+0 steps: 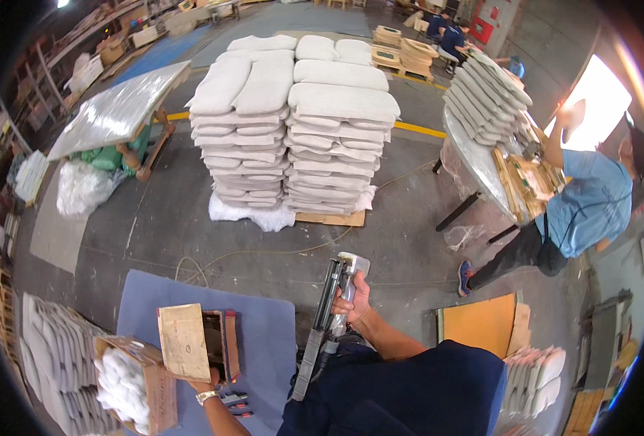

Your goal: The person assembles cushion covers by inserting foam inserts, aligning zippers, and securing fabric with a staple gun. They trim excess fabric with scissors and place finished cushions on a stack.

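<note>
Head view: the right hand (357, 296) clenches a long metal tool (326, 296), lower centre, axis steep; to its left, the left hand (210, 381), partly hidden, seemingly grasps the box (182, 343), lower left.

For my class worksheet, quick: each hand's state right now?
Left hand: at the lower edge of the small box; grip cannot be told.
Right hand: closed, holding a staple-gun-like tool.

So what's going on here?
The right hand holds a long staple-gun-like tool. The left hand is at the near edge of an open box on a blue surface. Pale padded pieces stand stacked beyond. A co-worker stands off to the right.
</note>
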